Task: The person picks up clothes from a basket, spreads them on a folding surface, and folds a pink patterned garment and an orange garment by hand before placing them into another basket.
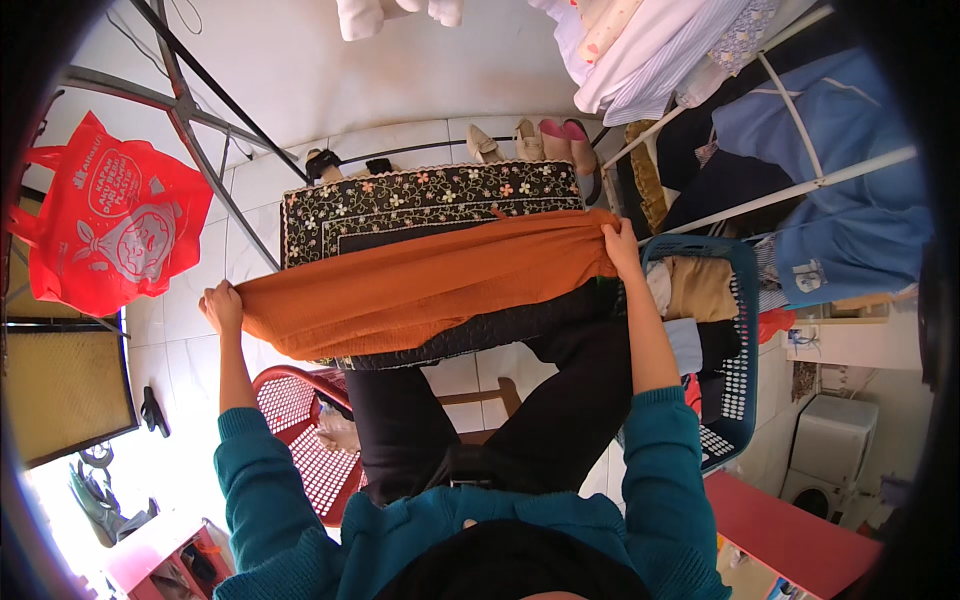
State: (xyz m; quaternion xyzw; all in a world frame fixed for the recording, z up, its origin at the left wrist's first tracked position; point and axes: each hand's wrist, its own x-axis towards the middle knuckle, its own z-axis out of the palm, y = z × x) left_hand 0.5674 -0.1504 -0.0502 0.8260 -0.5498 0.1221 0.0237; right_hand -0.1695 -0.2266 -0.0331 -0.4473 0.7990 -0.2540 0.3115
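Observation:
An orange cloth garment [420, 281] is stretched lengthwise between my two hands. My left hand [223, 307] grips its left end, and my right hand [621, 246] holds the gathered right end. Beneath the garment is a black floral-embroidered cloth [427, 184] with a scalloped edge, covering a low surface in front of my knees. The garment hides much of that cloth's middle. Whether the garment rests on the cloth or hangs just above it, I cannot tell.
A blue-green plastic basket [742, 375] with folded clothes stands at my right. By my left leg is a red plastic basket [289, 427]. A red bag [120, 217] hangs at the left. Shoes [525, 142] line the wall. Clothes hang on a white rack [825, 180].

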